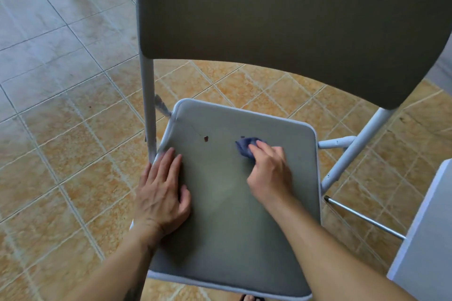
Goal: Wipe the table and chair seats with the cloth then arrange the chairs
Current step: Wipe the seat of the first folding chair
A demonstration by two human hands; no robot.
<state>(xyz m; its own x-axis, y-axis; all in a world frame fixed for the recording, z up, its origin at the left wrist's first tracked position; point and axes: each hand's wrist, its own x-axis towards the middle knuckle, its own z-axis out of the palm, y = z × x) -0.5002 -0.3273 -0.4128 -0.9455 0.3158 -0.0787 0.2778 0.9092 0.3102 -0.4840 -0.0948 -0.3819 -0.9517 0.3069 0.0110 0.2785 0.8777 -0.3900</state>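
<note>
Pressing down on the chair seat [227, 203], the right hand [269, 168] forms a closed grip on the cloth [245, 146]: the fingers are curled over a bunched blue wad, and only the part of the cloth beyond the fingertips shows. The cloth lies on the grey seat pad, toward the back of the seat and right of its centre. Just left of that grip, a small dark speck [206, 139] sits on the pad, apart from the cloth, with a thin dark line running from it toward the rear left corner of the seat.

The left hand [162, 190] lies flat on the left edge of the seat, well left of the cloth grip; its fingers are straight and together, pointing toward the backrest [281, 19], and it holds nothing. Its fingertips reach close to the pale metal frame tube [149, 105] that rises to the backrest.

Right of the grip, another frame tube [357, 144] slants down from the backrest, and a bare metal rod [364, 219] crosses lower down. A white worktop edge [425, 227] stands at the far right. The chair stands on a tiled floor [61, 129]
</note>
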